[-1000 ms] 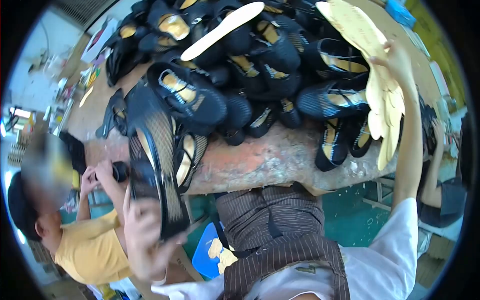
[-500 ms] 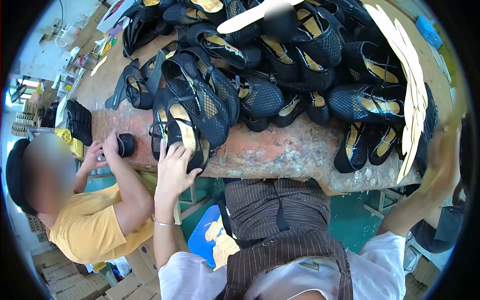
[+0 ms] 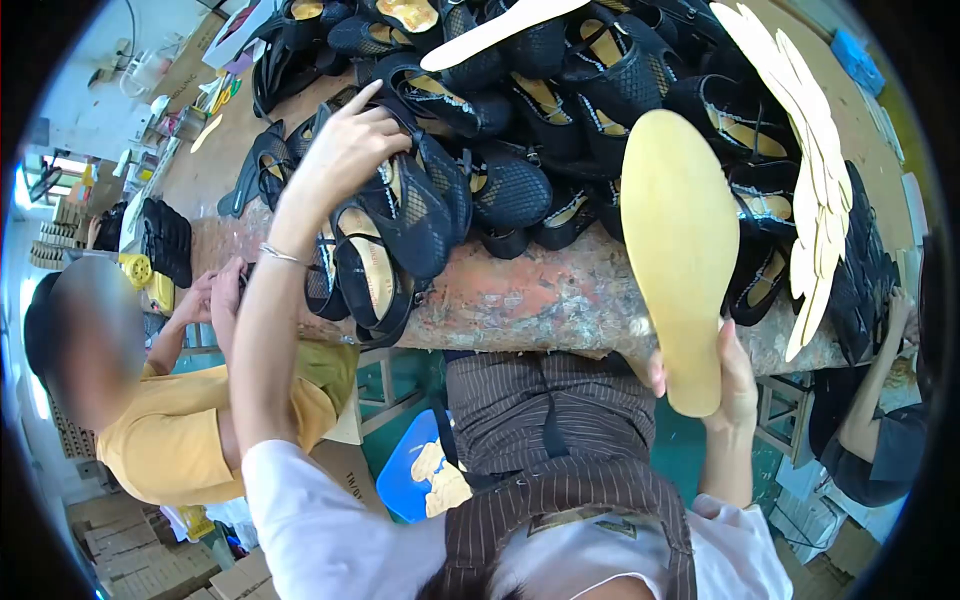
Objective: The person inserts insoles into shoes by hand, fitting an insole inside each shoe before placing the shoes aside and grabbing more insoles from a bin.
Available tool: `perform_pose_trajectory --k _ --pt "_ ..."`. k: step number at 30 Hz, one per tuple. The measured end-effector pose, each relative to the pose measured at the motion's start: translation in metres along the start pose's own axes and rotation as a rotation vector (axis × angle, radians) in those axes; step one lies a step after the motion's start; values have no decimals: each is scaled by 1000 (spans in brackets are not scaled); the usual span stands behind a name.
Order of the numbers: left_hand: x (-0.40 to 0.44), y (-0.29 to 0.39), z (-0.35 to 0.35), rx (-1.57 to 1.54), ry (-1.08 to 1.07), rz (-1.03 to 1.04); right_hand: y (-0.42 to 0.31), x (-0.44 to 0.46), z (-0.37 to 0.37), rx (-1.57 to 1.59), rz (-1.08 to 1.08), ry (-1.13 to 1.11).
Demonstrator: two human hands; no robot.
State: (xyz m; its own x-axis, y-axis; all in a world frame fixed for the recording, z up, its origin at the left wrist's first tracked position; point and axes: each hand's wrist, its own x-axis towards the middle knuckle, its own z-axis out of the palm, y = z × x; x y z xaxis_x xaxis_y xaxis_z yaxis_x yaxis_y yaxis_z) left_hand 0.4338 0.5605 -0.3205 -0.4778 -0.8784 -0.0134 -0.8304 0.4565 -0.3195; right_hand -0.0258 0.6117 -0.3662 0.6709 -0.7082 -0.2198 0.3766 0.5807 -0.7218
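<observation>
My right hand (image 3: 737, 382) grips the narrow end of a pale yellow insole (image 3: 682, 225), which stands upright above the table's front edge. My left hand (image 3: 355, 145) is over the shoe pile, with its index finger stretched out and the others curled on a black mesh shoe (image 3: 415, 215); its thumb is hidden. Below that shoe, a black strappy shoe (image 3: 368, 270) with a pale insole inside lies near the table edge.
More black shoes (image 3: 515, 195) crowd the table (image 3: 500, 310). A fanned row of insoles (image 3: 815, 190) lies at right; a single insole (image 3: 500, 33) rests on the pile. A blue bin (image 3: 400, 480) stands below. A person in yellow (image 3: 180, 440) sits at left, another person's arm (image 3: 870, 390) shows at right.
My left hand has left the strappy shoe and moved up to the mesh shoe. My right hand, blurred at far right before, is now in front of me with an insole.
</observation>
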Motion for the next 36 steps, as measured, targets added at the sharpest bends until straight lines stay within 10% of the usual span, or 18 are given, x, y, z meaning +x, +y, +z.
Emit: perform_pose_trajectory --k 7,12,14,22,26,30,36 --pt "-45 105 -118 -62 406 -664 8 -15 -25 7 -38 79" --pt "-32 244 -70 -1620 504 -1248 -18 -25 -21 -386 -188 42" --pt "-17 288 -19 -1672 777 -1226 -26 -33 -7 -692 -310 118" --pt "7 352 22 -2267 435 -1225 -38 -54 19 -2005 -99 240" --pt "-17 343 18 -2228 250 -1132 -22 -18 19 -2081 -225 57" --pt "-46 293 25 -695 360 -664 -33 10 28 -2108 -249 -11" --pt "-31 256 48 -674 43 -501 -43 19 43 -2233 -223 27"
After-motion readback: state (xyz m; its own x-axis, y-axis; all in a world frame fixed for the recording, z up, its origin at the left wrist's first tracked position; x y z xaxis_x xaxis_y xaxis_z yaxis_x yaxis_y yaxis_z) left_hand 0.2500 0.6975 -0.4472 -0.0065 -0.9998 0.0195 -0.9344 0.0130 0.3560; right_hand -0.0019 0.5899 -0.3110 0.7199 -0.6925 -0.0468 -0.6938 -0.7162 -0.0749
